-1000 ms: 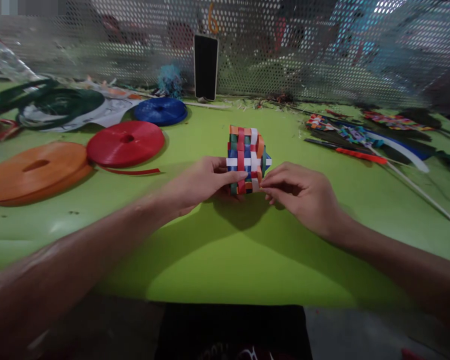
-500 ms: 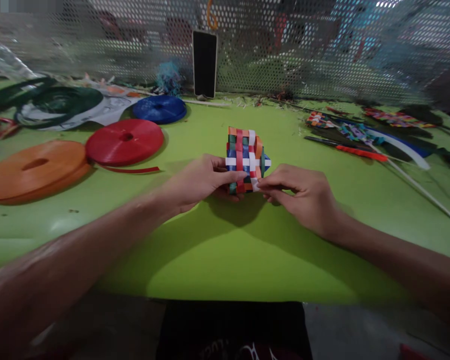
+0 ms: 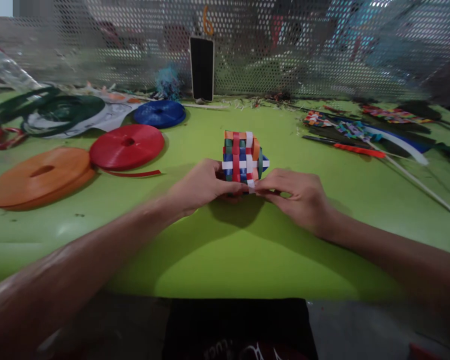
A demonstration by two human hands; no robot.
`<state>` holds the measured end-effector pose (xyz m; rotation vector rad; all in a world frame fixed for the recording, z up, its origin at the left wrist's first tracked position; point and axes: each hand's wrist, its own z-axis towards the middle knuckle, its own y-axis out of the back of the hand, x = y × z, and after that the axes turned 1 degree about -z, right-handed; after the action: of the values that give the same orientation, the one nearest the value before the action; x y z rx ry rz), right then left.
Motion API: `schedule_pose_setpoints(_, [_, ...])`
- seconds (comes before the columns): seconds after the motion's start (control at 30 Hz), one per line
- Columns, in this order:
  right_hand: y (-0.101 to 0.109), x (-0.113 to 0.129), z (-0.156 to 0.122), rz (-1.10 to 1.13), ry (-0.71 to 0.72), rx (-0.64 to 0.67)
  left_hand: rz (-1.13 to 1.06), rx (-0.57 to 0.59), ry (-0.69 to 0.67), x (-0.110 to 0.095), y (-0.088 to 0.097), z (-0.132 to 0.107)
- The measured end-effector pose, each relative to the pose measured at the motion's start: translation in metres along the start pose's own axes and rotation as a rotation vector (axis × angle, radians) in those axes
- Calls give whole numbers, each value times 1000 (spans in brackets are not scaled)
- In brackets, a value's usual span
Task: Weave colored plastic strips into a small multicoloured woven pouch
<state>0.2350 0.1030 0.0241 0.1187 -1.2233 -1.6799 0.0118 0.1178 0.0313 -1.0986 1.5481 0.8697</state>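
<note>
A small piece woven from flat ribbon strips (image 3: 242, 156), in orange, green, blue, red and white, is held up over the green table. My left hand (image 3: 210, 185) grips its left and lower side, the thumb lying across the front and the other fingers mostly hidden behind. From the right, my right hand (image 3: 294, 195) pinches the end of a white strip (image 3: 251, 186) at the lower right corner of the weave. Loops of orange and green strip and a pointed blue tip stick out on its right side.
On the left lie ribbon rolls: orange (image 3: 37, 177), red (image 3: 127, 146), blue (image 3: 159, 114) and dark green (image 3: 65, 110). A phone (image 3: 202, 69) leans against the perforated metal screen (image 3: 285, 55). At right are woven pieces (image 3: 352, 129), a red-and-black tool (image 3: 360, 150) and a thin white stick (image 3: 422, 184).
The view has tilted slightly. My left thumb sits lower on the weave, nearer its bottom edge. My right fingers still pinch at the lower right corner.
</note>
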Motion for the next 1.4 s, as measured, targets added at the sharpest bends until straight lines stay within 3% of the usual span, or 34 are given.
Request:
schedule_pose_setpoints(0.2, [-3, -3, 2, -11, -2, -51, 75, -61, 28, -1, -3, -1])
schedule_pose_setpoints(0.53, [-8, 8, 0, -32, -139, -68, -85, -49, 112, -9, -6, -4])
schedule_pose_setpoints(0.7, [-1, 7, 5, 461, -530, -52, -157, -100, 100, -10, -6, -2])
schedule_pose_setpoints(0.8, [4, 1, 8, 821, -781, -50, -222, -62, 23, -11, -1, -2])
schedule_pose_setpoints(0.9, [7, -3, 12, 1172, -829, 15, -244, 27, -14, -10, 3, -2])
schedule_pose_setpoints(0.97, [7, -4, 14, 1293, -808, 78, -230, 74, -3, -7, 5, -1])
schedule_pose_setpoints(1.23, [7, 0, 14, 1293, -823, 47, -146, 78, -62, -2, 0, -1])
schedule_pose_setpoints(1.4, [4, 1, 14, 1052, -781, 59, -65, 52, -75, -2, -2, -1])
